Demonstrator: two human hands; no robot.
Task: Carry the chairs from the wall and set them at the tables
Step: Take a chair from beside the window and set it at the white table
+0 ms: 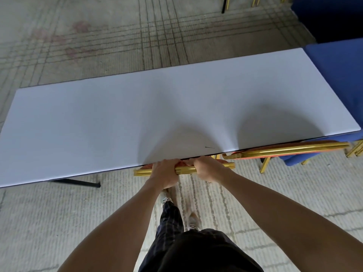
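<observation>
A long white table [117, 118] runs across the view. Tucked under its near edge is a chair [185, 170] with a gold metal frame and red padding; only the top rail of its back shows. My left hand [164, 174] and my right hand [208, 168] both grip that gold rail, side by side, fingers curled over it. A second gold-framed chair [284, 149] with red padding stands pushed in under the table just to the right, apart from my hands.
A blue-covered table [337, 75] adjoins the white table's right end. Gold chair legs [255, 1] show at the far top. A black table foot [78, 182] lies on the patterned carpet at left. My legs and shoes are below the chair.
</observation>
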